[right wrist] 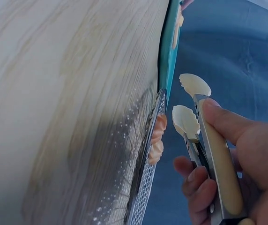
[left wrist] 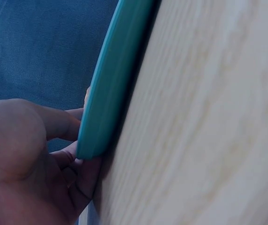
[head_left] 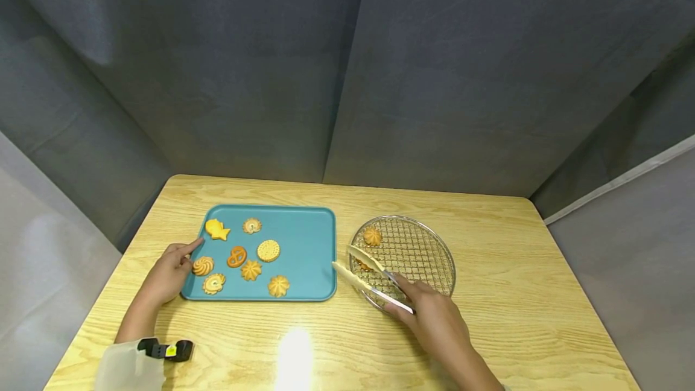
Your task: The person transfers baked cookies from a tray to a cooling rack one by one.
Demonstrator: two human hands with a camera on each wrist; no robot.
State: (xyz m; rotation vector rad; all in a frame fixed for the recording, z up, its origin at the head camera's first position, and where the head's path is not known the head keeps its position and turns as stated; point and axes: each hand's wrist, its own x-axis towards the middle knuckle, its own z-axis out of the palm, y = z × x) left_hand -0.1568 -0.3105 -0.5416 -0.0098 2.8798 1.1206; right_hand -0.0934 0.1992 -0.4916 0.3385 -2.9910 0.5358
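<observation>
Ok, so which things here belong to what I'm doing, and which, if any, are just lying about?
Apparently part of the job: tongs in your right hand; blue tray, touched by your left hand; cookies; wire rack.

Just surroundings: wooden table; grey curtains. Nothing loose looks unrelated.

1. Head: looks forward and down from above, farthest off, covering most of the wooden table point(head_left: 516, 294).
2. Left wrist: low, rolled sideways, close to the edge of the teal tray point(left wrist: 107, 93).
3. Right wrist: low, rolled sideways, near the tongs point(right wrist: 224, 171) and wire rack point(right wrist: 146, 188).
4. All 3 share the teal tray.
</observation>
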